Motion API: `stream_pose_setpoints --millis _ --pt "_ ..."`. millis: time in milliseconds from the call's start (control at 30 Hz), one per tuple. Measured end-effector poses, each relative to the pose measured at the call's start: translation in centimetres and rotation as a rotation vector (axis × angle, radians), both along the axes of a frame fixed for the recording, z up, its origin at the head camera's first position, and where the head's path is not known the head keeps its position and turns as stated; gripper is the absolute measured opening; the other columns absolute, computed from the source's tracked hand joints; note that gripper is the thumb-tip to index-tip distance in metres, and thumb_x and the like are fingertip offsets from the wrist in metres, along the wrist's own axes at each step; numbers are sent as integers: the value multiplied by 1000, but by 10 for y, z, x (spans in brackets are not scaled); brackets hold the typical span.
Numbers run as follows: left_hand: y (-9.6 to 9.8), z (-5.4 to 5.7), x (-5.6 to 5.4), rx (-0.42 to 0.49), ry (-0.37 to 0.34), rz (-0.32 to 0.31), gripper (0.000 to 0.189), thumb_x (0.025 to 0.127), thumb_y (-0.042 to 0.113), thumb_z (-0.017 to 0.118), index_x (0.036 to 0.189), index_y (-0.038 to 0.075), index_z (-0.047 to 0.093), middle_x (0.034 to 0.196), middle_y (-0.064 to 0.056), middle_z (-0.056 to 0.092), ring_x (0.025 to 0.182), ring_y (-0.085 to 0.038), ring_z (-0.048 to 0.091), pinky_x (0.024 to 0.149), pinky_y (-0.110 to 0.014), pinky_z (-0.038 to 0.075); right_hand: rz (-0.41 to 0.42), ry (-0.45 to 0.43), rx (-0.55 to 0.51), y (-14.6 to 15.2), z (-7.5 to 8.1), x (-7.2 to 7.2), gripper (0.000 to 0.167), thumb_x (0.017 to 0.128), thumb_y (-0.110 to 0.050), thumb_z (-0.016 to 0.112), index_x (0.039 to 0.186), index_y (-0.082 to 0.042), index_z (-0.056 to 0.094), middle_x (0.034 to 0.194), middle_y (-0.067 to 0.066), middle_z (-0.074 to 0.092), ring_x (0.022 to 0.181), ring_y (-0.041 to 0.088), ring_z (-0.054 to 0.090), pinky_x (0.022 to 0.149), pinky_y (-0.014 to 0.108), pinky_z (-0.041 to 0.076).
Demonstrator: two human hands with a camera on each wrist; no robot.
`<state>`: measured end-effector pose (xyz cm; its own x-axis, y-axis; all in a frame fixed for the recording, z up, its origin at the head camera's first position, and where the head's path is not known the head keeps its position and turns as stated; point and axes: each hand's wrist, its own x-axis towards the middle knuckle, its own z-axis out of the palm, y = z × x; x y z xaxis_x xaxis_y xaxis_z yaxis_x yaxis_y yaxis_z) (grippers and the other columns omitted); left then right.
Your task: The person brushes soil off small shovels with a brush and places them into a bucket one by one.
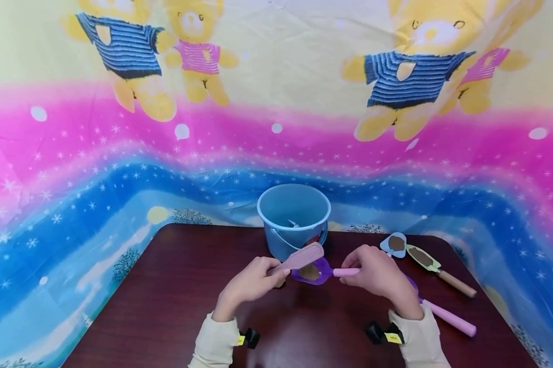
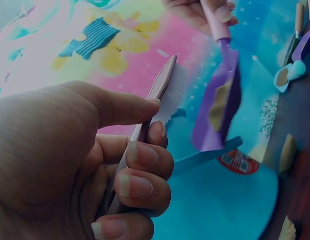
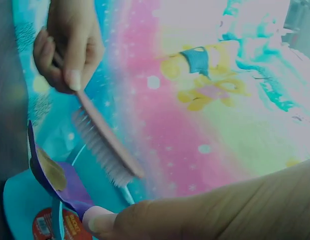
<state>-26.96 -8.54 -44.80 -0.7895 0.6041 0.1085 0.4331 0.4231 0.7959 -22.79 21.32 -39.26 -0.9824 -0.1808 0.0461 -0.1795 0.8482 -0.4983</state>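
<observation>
My left hand (image 1: pixel 249 282) grips a dusky pink brush (image 1: pixel 307 255) by its handle. The brush's white bristles (image 2: pixel 172 95) show clearly in both wrist views. A small purple shovel (image 1: pixel 324 270) is held by its pink handle in my right hand (image 1: pixel 381 272), with a brown patch (image 3: pixel 51 170) on its blade. Brush and blade are close together but apart in the wrist views. Just beyond them stands a light blue bucket (image 1: pixel 285 239), its mouth up and a small pale thing (image 1: pixel 293 224) inside.
On the dark table (image 1: pixel 175 306), at the right, lie a blue shovel head (image 1: pixel 386 244), a green shovel (image 1: pixel 451 280) with a wooden handle, and another pink handle (image 1: pixel 451 318). Small brown pieces (image 2: pixel 288 152) lie beside the bucket. A patterned cloth (image 1: pixel 276 148) hangs behind.
</observation>
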Motion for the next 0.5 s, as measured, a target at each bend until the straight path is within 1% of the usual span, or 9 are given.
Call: stream_pose_setpoints --millis 133,200,300,500 --pt "7 1 2 -42 43 -1 30 103 35 59 83 14 65 61 6 47 53 -6 39 50 -23 36 5 31 -59 -1 1 1 18 81 -35 87 86 -19 80 76 -8 73 66 11 62 62 34 49" --pt "12 0 3 -64 49 -5 29 103 36 59 83 15 65 61 6 45 54 -5 40 52 -22 36 8 48 -90 -2 1 1 19 83 -38 85 86 -19 81 75 -8 73 66 10 63 62 34 48" --pt "18 -3 5 -87 56 -10 29 103 36 59 83 15 65 61 6 45 56 -5 41 54 -22 37 5 60 -124 -2 0 1 19 83 -36 84 88 -18 81 75 -8 74 67 10 64 62 35 49" --pt "23 -6 6 -124 47 -9 26 104 36 56 88 17 65 65 6 49 59 -6 44 57 -21 40 -5 38 -151 2 1 2 19 83 -33 85 90 -16 82 76 -7 74 66 11 64 61 34 51"
